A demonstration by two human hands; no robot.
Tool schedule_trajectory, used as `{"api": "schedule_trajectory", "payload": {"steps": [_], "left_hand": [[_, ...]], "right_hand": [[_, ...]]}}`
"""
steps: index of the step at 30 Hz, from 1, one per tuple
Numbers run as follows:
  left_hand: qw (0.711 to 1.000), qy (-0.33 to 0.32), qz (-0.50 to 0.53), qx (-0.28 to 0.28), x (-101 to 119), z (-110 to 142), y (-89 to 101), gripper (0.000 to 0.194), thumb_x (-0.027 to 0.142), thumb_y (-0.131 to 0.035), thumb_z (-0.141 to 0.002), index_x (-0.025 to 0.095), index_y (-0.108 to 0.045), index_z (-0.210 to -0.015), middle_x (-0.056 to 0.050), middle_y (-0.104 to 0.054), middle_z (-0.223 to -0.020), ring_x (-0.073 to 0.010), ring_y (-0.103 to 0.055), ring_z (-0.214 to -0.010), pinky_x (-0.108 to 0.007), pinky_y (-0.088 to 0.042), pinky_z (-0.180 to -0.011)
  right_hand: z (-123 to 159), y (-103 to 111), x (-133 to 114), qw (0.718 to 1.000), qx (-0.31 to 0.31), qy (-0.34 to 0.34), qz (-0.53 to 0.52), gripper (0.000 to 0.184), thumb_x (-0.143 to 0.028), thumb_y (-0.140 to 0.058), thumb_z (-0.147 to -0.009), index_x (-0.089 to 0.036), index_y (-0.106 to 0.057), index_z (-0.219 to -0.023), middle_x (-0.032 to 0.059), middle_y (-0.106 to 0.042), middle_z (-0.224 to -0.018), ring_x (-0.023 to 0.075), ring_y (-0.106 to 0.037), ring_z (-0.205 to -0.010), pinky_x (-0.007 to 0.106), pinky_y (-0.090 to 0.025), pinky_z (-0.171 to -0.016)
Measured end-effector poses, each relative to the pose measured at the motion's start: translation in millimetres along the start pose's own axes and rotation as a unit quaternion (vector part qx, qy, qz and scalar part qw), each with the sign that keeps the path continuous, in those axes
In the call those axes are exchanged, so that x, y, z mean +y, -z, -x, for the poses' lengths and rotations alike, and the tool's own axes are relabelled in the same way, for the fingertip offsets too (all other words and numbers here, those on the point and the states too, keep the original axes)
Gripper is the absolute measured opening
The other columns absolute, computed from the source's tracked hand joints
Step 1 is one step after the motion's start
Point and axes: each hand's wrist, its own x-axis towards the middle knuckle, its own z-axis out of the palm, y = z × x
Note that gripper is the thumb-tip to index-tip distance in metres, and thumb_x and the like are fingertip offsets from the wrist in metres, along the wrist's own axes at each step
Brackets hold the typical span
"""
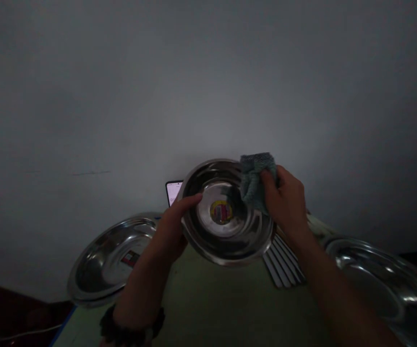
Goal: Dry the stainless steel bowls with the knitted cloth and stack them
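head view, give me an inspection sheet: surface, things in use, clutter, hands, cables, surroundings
Surface: pale green tabletop, blue edge at left.
Things in use: round shiny metal bowl, round yellow-and-red label inside; blue-green textured cloth.
Clutter: large shiny metal basin at left, another shiny metal basin at right; narrow pale flat strips; black-edged phone, screen lit, partly behind the bowl.
Hands: left hand grips the bowl's left rim, thumb inside; right hand holds the cloth at the bowl's upper right.
Cables: thin pale cord, lower left.
Surroundings: grey wall behind.
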Motion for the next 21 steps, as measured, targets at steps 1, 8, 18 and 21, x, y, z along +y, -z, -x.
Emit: {"api": "schedule_trajectory", "payload": {"steps": [1,8,18,21], "left_hand": [[0.999,0.028,0.030,0.012,-1.7,-2.9,-0.2,0.026,0.036,-0.065,-0.071,0.017,-0.070,-0.087,-0.007,-0.075,-0.082,-0.0277,-0.070,-0.084,-0.038,-0.056,-0.075],[0.986,0.020,0.161,0.029,-20.0,-18.5,-5.9,0.024,0.034,-0.056,-0.083,0.017,-0.067,-0.095,-0.006,-0.073,-0.096,-0.0238,-0.066,-0.097,-0.035,-0.054,-0.083],[0.997,-0.070,-0.008,0.041,-38.9,-18.2,-16.6,0.047,0.044,-0.062,-0.082,0.029,-0.052,-0.126,-0.006,-0.053,-0.138,-0.0266,-0.046,-0.129,-0.040,-0.039,-0.104],[0.994,-0.107,0.014,0.024,-37.7,-16.4,-21.9,0.048,0.050,-0.055,-0.086,0.029,-0.050,-0.128,-0.006,-0.053,-0.138,-0.0252,-0.044,-0.130,-0.038,-0.038,-0.105]], "right_hand": [[0.0,-0.3,-1.7,0.998,0.044,-0.016,-0.035,0.026,-0.040,-0.045,-0.088,-0.021,-0.058,-0.076,0.0027,-0.060,-0.068,0.0186,-0.054,-0.064,0.029,-0.039,-0.059],[-12.8,4.6,-6.0,0.915,-0.050,-0.129,-0.380,0.039,-0.046,-0.027,-0.092,-0.027,-0.057,-0.109,0.0082,-0.065,-0.107,0.0244,-0.059,-0.104,0.040,-0.048,-0.077],[-11.9,-0.2,-8.0,0.883,-0.119,-0.174,-0.419,0.059,-0.051,-0.008,-0.094,-0.021,-0.047,-0.126,0.0124,-0.045,-0.142,0.0259,-0.050,-0.123,0.044,-0.050,-0.084],[-1.2,-8.0,-13.5,0.915,-0.087,-0.181,-0.350,0.056,-0.051,-0.016,-0.094,-0.020,-0.041,-0.132,0.0138,-0.042,-0.143,0.0264,-0.046,-0.129,0.047,-0.045,-0.096]]}}
